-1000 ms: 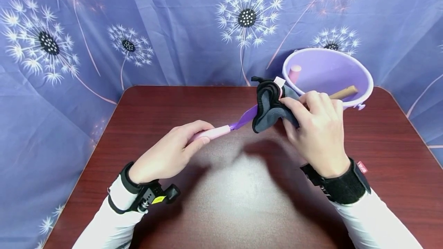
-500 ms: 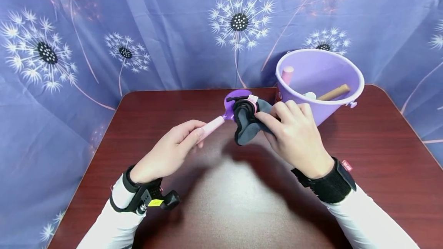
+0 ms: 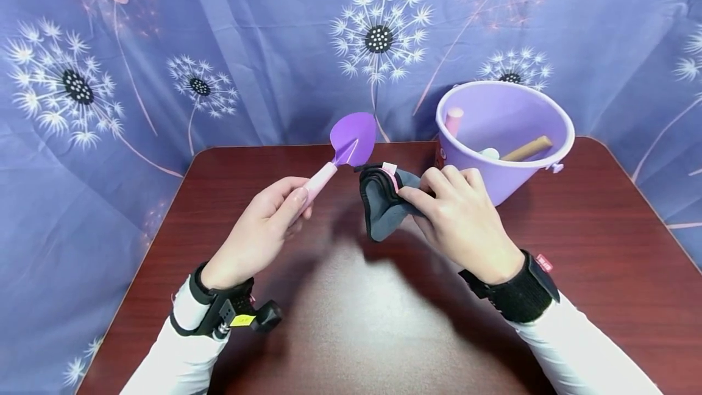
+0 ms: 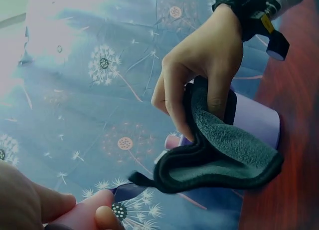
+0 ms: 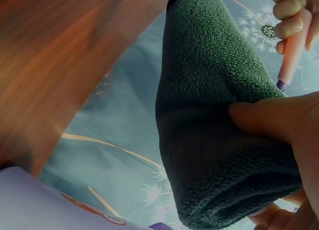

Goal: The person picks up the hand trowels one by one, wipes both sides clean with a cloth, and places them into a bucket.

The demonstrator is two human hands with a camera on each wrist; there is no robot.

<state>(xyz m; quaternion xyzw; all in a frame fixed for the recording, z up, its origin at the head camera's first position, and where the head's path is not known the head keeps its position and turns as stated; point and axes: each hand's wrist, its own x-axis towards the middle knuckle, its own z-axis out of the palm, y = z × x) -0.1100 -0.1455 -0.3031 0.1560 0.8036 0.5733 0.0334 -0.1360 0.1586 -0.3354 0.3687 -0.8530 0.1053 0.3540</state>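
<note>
My left hand (image 3: 269, 224) grips the pink handle of a small garden trowel (image 3: 353, 142), whose purple blade points up and away. In my right hand (image 3: 466, 218) a folded dark grey cloth (image 3: 386, 206) with black edging is pinched between thumb and fingers. The cloth hangs just right of the trowel blade, above the table. From the left wrist the cloth (image 4: 224, 150) shows its fuzzy inner folds. The right wrist view has the cloth (image 5: 214, 90) close up, with the thumb pressed on it and the trowel's handle (image 5: 294, 50) behind.
A lilac bucket (image 3: 499, 178) stands at the back right of the dark red wooden table (image 3: 614, 249). Inside it are a pink handle (image 3: 454, 119), a tan wooden handle (image 3: 529, 149) and a pale rounded thing (image 3: 489, 153). A blue dandelion-print curtain (image 3: 274, 47) hangs behind.
The trowel blade has come out from behind the cloth and tilted upward, its face turning into view. My right hand has moved left and slightly down with the cloth, away from the bucket.
</note>
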